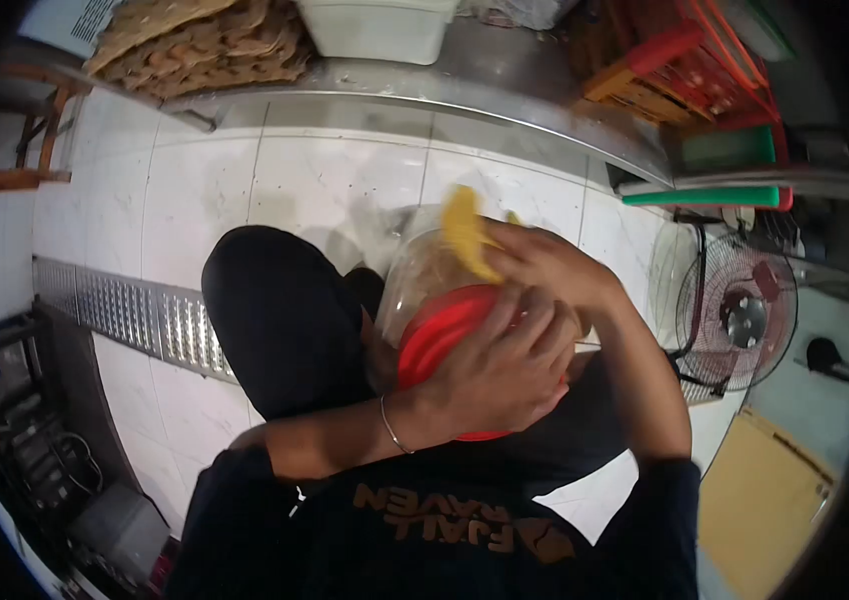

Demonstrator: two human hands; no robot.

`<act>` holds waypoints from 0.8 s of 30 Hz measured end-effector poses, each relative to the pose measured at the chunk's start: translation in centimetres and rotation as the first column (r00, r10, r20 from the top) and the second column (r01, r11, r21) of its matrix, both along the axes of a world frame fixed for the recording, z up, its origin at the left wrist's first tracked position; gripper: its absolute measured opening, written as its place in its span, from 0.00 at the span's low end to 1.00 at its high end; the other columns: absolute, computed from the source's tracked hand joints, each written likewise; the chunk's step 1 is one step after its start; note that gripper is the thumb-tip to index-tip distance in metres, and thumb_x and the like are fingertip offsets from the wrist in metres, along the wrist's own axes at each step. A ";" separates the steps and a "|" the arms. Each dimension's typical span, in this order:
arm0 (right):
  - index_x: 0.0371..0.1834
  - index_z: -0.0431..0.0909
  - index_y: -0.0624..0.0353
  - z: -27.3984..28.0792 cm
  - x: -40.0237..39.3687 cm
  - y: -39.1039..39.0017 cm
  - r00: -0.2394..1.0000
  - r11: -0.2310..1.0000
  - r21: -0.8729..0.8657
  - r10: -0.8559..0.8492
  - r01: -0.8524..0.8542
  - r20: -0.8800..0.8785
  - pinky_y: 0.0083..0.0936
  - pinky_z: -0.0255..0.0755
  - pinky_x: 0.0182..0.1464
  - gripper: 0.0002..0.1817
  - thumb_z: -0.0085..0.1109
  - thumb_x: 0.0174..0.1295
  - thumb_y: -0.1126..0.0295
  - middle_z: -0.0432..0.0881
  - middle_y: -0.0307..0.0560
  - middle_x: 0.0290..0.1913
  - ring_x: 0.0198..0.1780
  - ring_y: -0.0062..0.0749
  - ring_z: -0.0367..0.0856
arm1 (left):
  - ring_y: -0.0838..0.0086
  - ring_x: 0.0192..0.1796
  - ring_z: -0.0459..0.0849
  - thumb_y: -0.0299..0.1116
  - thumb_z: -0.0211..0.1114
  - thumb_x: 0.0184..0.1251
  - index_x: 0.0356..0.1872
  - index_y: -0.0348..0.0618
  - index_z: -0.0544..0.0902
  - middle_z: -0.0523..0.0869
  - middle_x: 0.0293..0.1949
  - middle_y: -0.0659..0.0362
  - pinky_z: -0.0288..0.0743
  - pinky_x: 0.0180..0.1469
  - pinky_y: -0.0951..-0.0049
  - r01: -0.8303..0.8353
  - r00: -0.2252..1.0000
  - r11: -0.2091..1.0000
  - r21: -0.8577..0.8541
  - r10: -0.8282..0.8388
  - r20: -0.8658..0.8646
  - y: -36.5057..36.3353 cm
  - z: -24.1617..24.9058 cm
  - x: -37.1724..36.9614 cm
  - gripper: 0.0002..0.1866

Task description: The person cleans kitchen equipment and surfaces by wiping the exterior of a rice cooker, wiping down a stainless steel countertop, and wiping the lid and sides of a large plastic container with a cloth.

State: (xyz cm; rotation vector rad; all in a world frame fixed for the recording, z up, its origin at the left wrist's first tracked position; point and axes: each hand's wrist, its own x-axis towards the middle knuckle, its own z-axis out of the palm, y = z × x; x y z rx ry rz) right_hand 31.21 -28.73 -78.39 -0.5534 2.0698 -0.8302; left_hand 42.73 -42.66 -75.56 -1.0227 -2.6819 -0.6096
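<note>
A clear plastic jar [407, 275] with a red lid [435, 340] lies tilted in my lap between my legs, its lid towards me. My left hand [500, 370], a thin bracelet at its wrist, is closed over the lid with the fingers curled across it. Just beyond it, my right hand [545, 265] grips a yellow cloth [465, 230] against the jar's side. The cloth is slightly blurred and partly covered by my fingers. Whatever is inside the jar cannot be made out.
Ahead runs a low metal shelf [485, 85] with stacked egg trays [200, 50] and a white tub [380, 30]. Red crates [685, 60] stand at the far right, above a floor fan [740, 315]. A metal drain grate [130, 305] crosses the tiled floor on the left.
</note>
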 end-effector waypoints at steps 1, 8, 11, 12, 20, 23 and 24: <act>0.70 0.74 0.53 -1.4 -1.0 -2.3 0.997 0.993 -0.102 0.068 -0.065 0.022 0.35 0.72 0.63 0.26 0.49 0.77 0.50 0.83 0.54 0.60 0.61 0.47 0.82 | 0.55 0.62 0.77 0.56 0.66 0.63 0.51 0.41 0.85 0.81 0.55 0.53 0.71 0.66 0.48 0.034 0.999 0.999 -0.009 -0.034 0.005 -0.2 0.1 0.0 0.28; 0.75 0.71 0.52 -4.5 -3.6 -5.2 0.924 0.895 -0.435 0.246 -0.101 0.293 0.31 0.66 0.71 0.26 0.49 0.79 0.54 0.79 0.47 0.68 0.67 0.34 0.76 | 0.52 0.64 0.75 0.64 0.70 0.56 0.54 0.45 0.85 0.79 0.60 0.51 0.67 0.67 0.44 0.266 0.935 0.960 0.091 -0.280 0.216 -2.0 1.0 -0.4 0.35; 0.72 0.75 0.53 -6.8 -2.6 1.2 0.823 0.853 -0.386 -0.086 0.352 0.562 0.29 0.68 0.71 0.25 0.50 0.78 0.53 0.80 0.45 0.67 0.66 0.30 0.76 | 0.55 0.66 0.73 0.64 0.70 0.56 0.54 0.47 0.87 0.77 0.63 0.53 0.65 0.67 0.45 0.133 0.964 0.991 0.006 -0.131 0.231 -1.3 1.0 -1.8 0.34; 0.72 0.75 0.53 -7.1 -1.4 3.7 0.811 0.839 -0.379 -0.118 0.390 0.573 0.29 0.68 0.71 0.25 0.50 0.78 0.53 0.80 0.45 0.67 0.66 0.30 0.76 | 0.55 0.66 0.73 0.64 0.70 0.56 0.54 0.47 0.87 0.77 0.63 0.53 0.65 0.67 0.45 0.171 0.955 0.985 0.010 -0.168 0.244 -1.2 0.8 -2.2 0.34; 0.71 0.72 0.63 -9.7 12.8 3.1 -0.221 -0.362 -0.059 -0.683 0.930 0.697 0.31 0.74 0.65 0.28 0.36 0.82 0.54 0.75 0.52 0.70 0.66 0.34 0.77 | 0.57 0.58 0.79 0.60 0.73 0.55 0.47 0.42 0.88 0.82 0.53 0.53 0.74 0.56 0.53 0.046 0.979 0.997 -0.069 -0.031 0.203 1.6 -1.1 -7.3 0.30; 0.74 0.69 0.64 -6.7 15.3 2.3 -0.044 -0.351 -0.248 -0.650 0.903 0.759 0.32 0.67 0.73 0.26 0.37 0.82 0.59 0.72 0.52 0.73 0.72 0.36 0.73 | 0.55 0.55 0.81 0.55 0.75 0.55 0.47 0.40 0.87 0.83 0.51 0.52 0.76 0.55 0.55 0.031 0.982 0.995 -0.092 -0.014 0.187 1.6 -0.9 -7.8 0.29; 0.74 0.69 0.64 -6.6 15.4 2.2 -0.058 -0.362 -0.233 -0.638 0.903 0.768 0.32 0.67 0.73 0.26 0.37 0.82 0.59 0.72 0.52 0.73 0.72 0.36 0.73 | 0.53 0.53 0.81 0.52 0.76 0.55 0.47 0.39 0.86 0.83 0.50 0.51 0.76 0.55 0.56 0.033 0.984 0.995 -0.094 -0.016 0.180 1.4 -0.5 -7.8 0.27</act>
